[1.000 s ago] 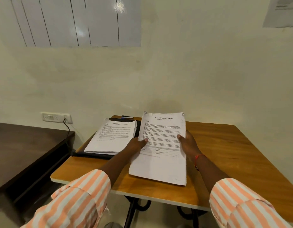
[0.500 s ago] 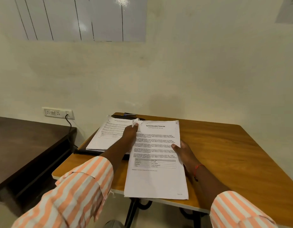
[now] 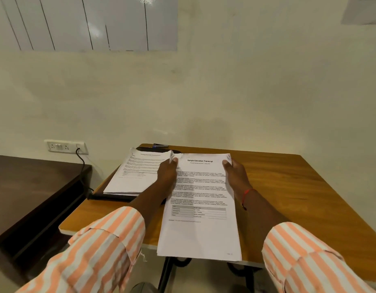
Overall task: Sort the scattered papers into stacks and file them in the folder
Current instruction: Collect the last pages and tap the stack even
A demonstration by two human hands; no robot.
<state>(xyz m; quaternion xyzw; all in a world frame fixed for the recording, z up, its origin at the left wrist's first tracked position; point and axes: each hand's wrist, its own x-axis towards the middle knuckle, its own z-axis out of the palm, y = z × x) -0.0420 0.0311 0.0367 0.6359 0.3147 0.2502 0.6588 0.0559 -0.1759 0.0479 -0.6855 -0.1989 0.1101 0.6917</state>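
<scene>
Head camera, looking down at a brown wooden table. Nearest to the body, a stack of white printed papers headed "Sample Education Transcript", lying flat, with its near left corner reaching just over the front edge of the table.

Held at both far corners. Left hand pinching the far left corner, lifted and curled a little at the fingertips. Right hand closed on the far right corner, thumb on top of the sheet and the other fingers at the edge (how far under the paper, not possible to tell). Only the far end of the stack between the two hands; the rest stretching back toward the body, between the forearms in orange-and-white striped sleeves.

Just left of it, a second stack of white printed sheets, resting on an open black folder. Red thread around the right wrist.
</scene>
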